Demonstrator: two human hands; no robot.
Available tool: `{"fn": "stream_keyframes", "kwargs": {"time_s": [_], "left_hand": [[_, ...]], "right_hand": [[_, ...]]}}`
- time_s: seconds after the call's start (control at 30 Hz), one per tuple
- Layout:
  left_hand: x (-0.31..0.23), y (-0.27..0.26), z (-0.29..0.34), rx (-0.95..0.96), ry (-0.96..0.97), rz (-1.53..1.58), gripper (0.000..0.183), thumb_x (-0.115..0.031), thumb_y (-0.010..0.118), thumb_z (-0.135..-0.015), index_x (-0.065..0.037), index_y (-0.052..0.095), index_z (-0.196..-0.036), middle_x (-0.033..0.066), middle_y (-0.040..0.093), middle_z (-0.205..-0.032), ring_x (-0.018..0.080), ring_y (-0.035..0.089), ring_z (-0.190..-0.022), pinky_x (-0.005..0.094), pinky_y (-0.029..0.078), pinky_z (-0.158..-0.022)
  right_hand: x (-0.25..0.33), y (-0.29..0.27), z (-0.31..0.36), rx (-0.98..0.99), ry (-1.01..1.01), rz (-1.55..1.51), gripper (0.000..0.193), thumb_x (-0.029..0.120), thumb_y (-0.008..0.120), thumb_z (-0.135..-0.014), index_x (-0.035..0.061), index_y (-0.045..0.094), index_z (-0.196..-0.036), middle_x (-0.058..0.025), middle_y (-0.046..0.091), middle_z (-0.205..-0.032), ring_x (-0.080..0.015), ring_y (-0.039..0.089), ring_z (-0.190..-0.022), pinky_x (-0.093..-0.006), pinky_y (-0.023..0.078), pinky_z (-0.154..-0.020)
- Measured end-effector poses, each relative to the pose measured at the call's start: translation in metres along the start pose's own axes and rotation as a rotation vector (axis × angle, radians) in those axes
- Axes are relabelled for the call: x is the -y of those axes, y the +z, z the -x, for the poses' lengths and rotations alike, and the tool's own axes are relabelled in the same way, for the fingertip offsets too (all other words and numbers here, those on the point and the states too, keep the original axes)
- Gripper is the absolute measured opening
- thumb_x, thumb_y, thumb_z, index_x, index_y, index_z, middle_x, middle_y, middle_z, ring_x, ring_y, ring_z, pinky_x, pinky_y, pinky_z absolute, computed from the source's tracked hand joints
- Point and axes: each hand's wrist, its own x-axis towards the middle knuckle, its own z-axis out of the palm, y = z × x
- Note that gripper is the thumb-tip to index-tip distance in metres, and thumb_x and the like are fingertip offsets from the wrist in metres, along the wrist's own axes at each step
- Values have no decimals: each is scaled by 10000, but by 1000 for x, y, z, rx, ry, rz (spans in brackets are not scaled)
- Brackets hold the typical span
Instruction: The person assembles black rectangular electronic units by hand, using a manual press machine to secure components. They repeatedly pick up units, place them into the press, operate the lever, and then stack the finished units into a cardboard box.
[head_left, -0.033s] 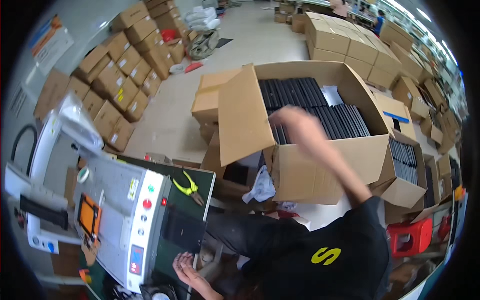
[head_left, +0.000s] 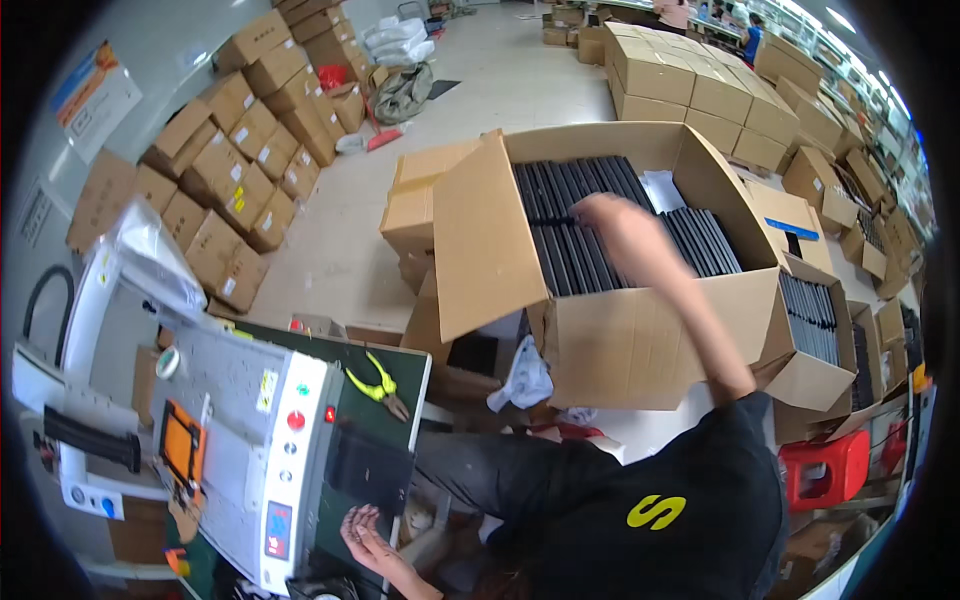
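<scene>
My right hand (head_left: 632,238) reaches over a large open cardboard box (head_left: 640,345), above rows of thin black flat panels (head_left: 575,255) standing on edge. The fingers point down at the panels near the gap between two rows. Blur hides whether they grip one. My left hand (head_left: 366,540) hovers by the near edge of the dark green table (head_left: 400,378), fingers apart and nothing in them. Just beyond it lies a black flat panel (head_left: 368,468) on the tabletop. Left of that stands a white bench machine (head_left: 295,440) with buttons and a lit display.
Yellow-handled pliers (head_left: 376,383) lie on the table beyond the black panel. An orange frame (head_left: 183,445) sits on the machine's bed. Another box of dark panels (head_left: 808,318) and a red stool (head_left: 825,470) are at right. Cartons (head_left: 220,165) are stacked along the left wall.
My right hand has moved right and slightly up over the panels, away from the box's left flap. My left hand has hardly moved.
</scene>
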Motion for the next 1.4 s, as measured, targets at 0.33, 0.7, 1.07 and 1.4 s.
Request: {"fn": "stream_keyframes", "kwargs": {"time_s": [0.33, 0.7, 1.07, 1.4], "left_hand": [[26, 46, -37, -284, 111, 30, 262, -143, 447, -936, 58, 521, -1086, 171, 595, -971, 245, 572, -864, 338, 473, -789], [-39, 81, 2, -132, -125, 189, 279, -128, 451, -936, 42, 483, -1154, 155, 566, -1053, 247, 562, -966, 333, 470, -867], [-105, 68, -26, -213, 195, -754, 566, -151, 552, -880, 71, 303, -1338, 252, 425, -1280, 353, 421, -1175, 424, 296, -1023], [-134, -13, 13, -594, 15, -880, 231, 11, 375, -924, 69, 564, -1044, 134, 614, -739, 194, 607, -626, 309, 477, -585]], "right_hand": [[-313, 23, -27, 485, 733, 39, 549, 505, 619, -814, -15, 673, -981, -161, 679, -922, -268, 637, -872, -404, 471, -801], [-135, -46, -51, -338, 276, -965, 318, 240, 426, -987, -35, 587, -987, 63, 336, -626, -41, 310, -550, -206, 300, -537], [167, 57, 20, 1197, -142, -1379, 304, 250, 498, -955, -5, 564, -1107, -21, 574, -725, -63, 526, -629, -196, 445, -571], [242, 108, 87, 1389, -766, -1242, 366, 145, 516, -914, 89, 496, -1274, -104, 589, -787, -248, 613, -684, -330, 485, -632]]}}
